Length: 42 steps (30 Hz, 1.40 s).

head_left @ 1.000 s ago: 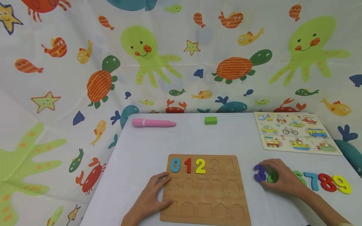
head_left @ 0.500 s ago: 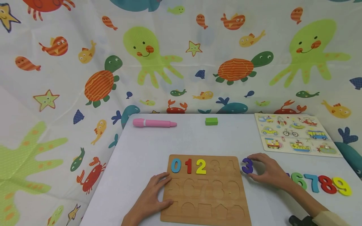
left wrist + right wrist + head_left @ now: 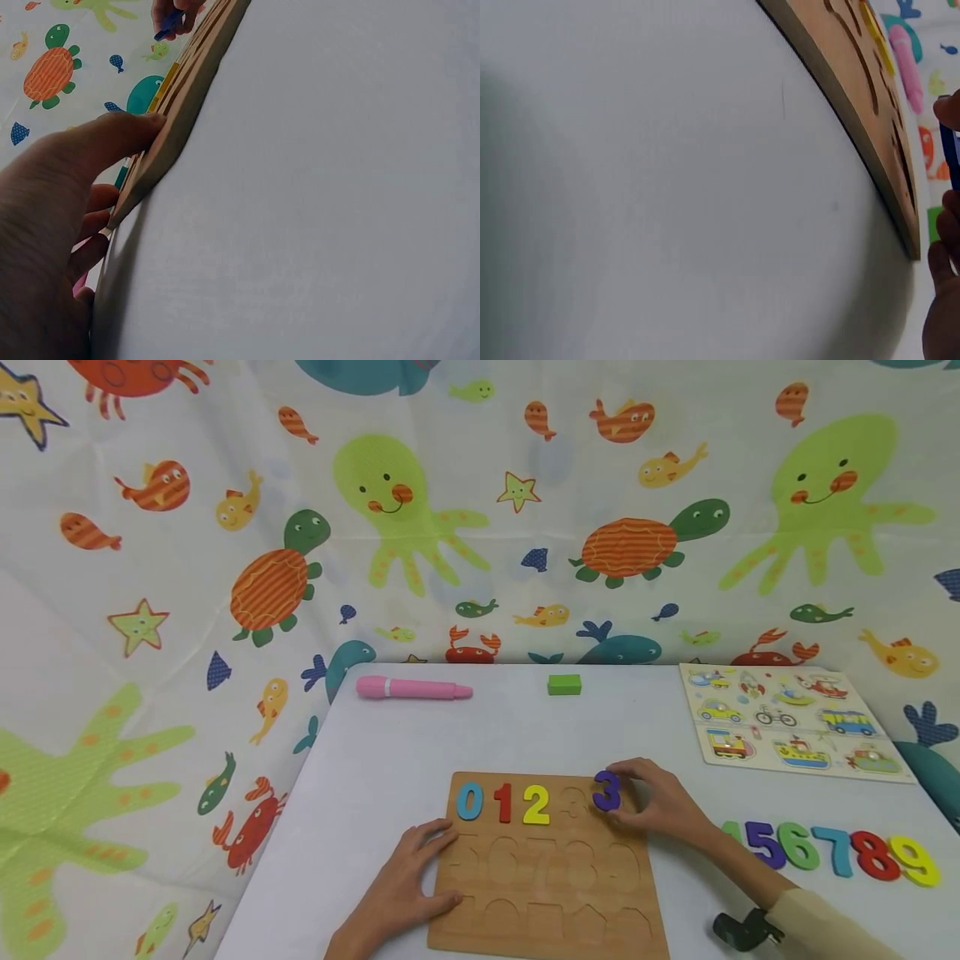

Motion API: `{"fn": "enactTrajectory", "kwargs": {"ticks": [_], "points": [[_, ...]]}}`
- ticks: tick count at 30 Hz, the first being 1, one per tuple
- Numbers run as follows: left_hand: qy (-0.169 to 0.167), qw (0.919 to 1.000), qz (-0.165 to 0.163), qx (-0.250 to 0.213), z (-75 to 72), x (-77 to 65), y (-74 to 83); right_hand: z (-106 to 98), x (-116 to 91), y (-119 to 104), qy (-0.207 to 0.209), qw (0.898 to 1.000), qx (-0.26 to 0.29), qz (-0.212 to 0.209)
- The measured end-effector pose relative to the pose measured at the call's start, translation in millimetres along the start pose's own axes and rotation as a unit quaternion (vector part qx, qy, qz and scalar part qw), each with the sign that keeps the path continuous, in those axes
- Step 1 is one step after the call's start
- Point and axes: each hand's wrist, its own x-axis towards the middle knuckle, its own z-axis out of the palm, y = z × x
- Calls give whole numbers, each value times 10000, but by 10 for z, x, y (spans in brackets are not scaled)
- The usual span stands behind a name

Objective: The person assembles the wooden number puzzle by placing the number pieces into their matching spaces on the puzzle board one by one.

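Head view: the right hand (image 3: 663, 799) pinches the purple three (image 3: 607, 792) at its fingertips, over the board's (image 3: 551, 894) far right corner. The left hand (image 3: 401, 878), fingers spread, touches the board's left edge.

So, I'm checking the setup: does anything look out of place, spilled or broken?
Nothing looks spilled or broken. One odd thing: a black object beside the right sleeve; nothing else here resembles it, and I can't tell what it is. The purple 3 isn't astray: the right hand holds it over the wooden board.
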Motion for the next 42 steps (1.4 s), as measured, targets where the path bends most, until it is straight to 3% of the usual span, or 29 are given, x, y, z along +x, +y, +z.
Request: {"fn": "enactTrajectory", "kwargs": {"ticks": [14, 42], "points": [[32, 10000, 76, 18, 0, 1, -8, 308, 89, -170, -230, 9992, 251, 201], [95, 9999, 57, -11, 10, 9, -13, 371, 128, -216, -422, 9986, -143, 276]]}}
